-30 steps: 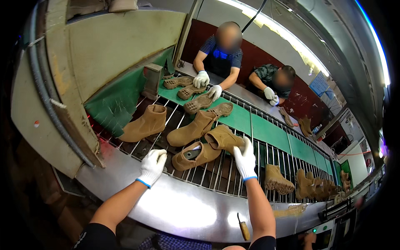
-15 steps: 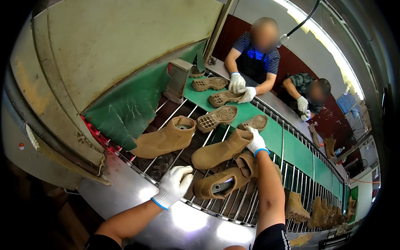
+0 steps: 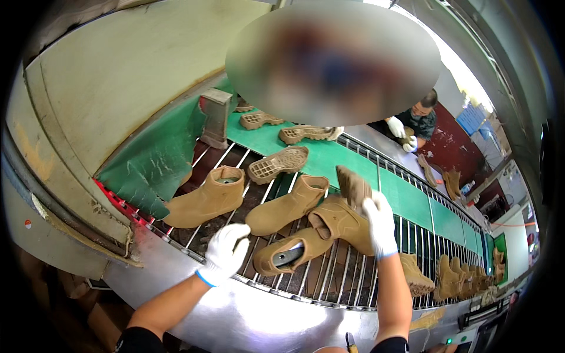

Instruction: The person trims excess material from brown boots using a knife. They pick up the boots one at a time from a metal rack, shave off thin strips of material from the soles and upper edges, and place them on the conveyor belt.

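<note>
My right hand [image 3: 378, 222], in a white glove, grips a tan shoe sole [image 3: 353, 185] and holds it tilted just above a tan boot [image 3: 341, 222] lying on the roller conveyor [image 3: 329, 282]. My left hand [image 3: 226, 250], also gloved, hovers with loosely curled fingers over the conveyor's near edge and holds nothing. It is close to a tan boot with a metal last inside [image 3: 288, 256]. Two more tan boots [image 3: 206, 201] [image 3: 287, 209] lie on the rollers beyond it.
Tread-up soles [image 3: 279, 165] [image 3: 306, 134] lie on the green belt [image 3: 388, 194]. A co-worker's gloved hand [image 3: 336, 133] touches one; another person [image 3: 412, 123] works further right. A green curtain [image 3: 150, 167] hangs at the metal hood's mouth. More boots [image 3: 453, 276] stand down the line.
My right hand has taken hold of a sole from the belt and lifted it toward me over the boot. My left hand stays near the conveyor edge. The view has shifted closer.
</note>
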Tool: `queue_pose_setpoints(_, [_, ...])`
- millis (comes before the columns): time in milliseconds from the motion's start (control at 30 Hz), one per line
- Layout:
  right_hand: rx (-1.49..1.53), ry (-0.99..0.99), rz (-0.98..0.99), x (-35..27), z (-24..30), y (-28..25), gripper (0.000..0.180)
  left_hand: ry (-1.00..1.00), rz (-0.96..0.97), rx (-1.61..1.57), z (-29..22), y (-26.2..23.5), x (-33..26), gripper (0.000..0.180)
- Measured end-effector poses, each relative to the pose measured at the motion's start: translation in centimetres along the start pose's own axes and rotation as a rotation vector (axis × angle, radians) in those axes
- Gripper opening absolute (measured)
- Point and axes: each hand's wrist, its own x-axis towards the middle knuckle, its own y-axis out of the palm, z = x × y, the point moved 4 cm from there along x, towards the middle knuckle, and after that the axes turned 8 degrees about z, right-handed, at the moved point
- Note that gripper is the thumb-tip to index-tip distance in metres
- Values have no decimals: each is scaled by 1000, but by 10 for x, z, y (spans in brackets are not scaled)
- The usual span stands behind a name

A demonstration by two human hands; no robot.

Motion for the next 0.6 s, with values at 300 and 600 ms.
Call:
queue_pose_setpoints(300, [-365,-130,291,-377,111,79,32,188,452,1378,92,128,180,42])
queue_pose_setpoints(600, [-591,-100,165,-433,10,131,61,117,545,904,41,104,203,18])
